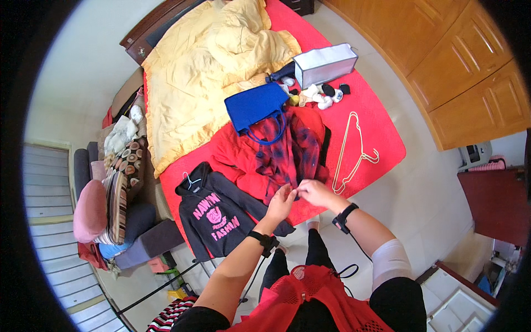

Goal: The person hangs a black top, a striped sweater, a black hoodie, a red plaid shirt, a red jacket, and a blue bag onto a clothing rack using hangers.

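Observation:
Both of my hands meet at the near edge of the bed, over a red and dark-blue plaid shirt (pixel 301 146). My left hand (pixel 281 203) pinches the shirt's near end with closed fingers. Close beside it, my right hand (pixel 315 193) is closed on the same bit of cloth; the fingertips partly hide it. Under and left of the shirt spreads a bulky red garment (pixel 229 152). A black hoodie (pixel 193 213) with pink print lies flat to the left, a light hanger (pixel 191 182) in its neck. Pale yellow hangers (pixel 360 157) rest to the right.
A blue handbag (pixel 251 108) lies on the clothes. Behind it are rolled socks (pixel 321 97), a white-grey box (pixel 326 63) and a yellow quilt (pixel 204 72) on the red bed sheet (pixel 381 122). A cushion-piled sofa (pixel 152 243) stands left, wooden cabinets (pixel 442 55) right.

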`<state>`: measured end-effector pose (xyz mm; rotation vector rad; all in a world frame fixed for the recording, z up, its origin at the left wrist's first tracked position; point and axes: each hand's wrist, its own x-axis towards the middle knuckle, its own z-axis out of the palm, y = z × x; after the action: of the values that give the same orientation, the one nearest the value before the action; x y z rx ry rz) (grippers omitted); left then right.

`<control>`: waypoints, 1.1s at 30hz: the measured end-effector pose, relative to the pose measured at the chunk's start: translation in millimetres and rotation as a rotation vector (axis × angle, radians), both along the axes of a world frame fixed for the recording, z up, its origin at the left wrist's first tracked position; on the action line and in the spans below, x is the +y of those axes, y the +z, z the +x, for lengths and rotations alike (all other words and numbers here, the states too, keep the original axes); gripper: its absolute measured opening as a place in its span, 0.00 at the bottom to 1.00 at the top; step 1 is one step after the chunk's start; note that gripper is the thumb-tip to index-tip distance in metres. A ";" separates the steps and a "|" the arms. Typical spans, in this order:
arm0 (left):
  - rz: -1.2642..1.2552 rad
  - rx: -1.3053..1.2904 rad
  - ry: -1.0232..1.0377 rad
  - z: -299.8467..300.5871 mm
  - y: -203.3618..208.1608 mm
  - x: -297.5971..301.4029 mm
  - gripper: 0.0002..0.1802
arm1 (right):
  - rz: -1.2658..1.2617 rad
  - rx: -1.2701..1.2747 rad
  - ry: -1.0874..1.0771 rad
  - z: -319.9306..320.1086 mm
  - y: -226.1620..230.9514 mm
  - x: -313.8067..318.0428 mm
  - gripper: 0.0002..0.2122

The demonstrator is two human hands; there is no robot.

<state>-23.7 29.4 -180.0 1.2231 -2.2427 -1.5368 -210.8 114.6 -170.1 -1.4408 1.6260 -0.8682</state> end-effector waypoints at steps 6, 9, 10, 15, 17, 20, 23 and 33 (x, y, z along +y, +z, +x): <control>0.215 -0.013 0.047 40.5 34.4 -13.9 0.29 | -0.041 -0.098 0.166 72.3 64.1 8.9 0.10; 0.265 -0.066 0.004 53.9 77.6 -17.9 0.22 | 0.009 -0.101 0.278 91.1 93.8 11.6 0.11; 0.254 -0.145 -0.031 61.0 91.7 -20.7 0.20 | 0.016 -0.127 0.302 98.1 105.3 10.5 0.11; -0.113 -0.027 -0.019 107.4 100.7 -28.2 0.16 | 0.002 -0.201 0.435 123.0 155.3 -1.5 0.16; -0.106 -0.006 -0.028 108.5 131.4 -27.0 0.15 | 0.089 -0.226 0.391 118.5 180.3 -0.5 0.16; -0.052 0.011 -0.037 117.1 171.2 -37.8 0.18 | 0.018 -0.135 0.352 113.2 206.0 -1.5 0.15; -0.293 -0.010 -0.082 130.4 210.2 -45.0 0.14 | -0.024 -0.022 0.255 111.3 225.6 -2.5 0.12; -0.558 0.085 -0.178 164.3 338.1 -78.5 0.13 | -0.332 0.340 0.101 98.9 283.7 -27.9 0.11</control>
<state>140.6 -49.1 158.1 0.7984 -2.5242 -0.8771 -111.9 86.7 113.6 -1.9726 1.6880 -0.9024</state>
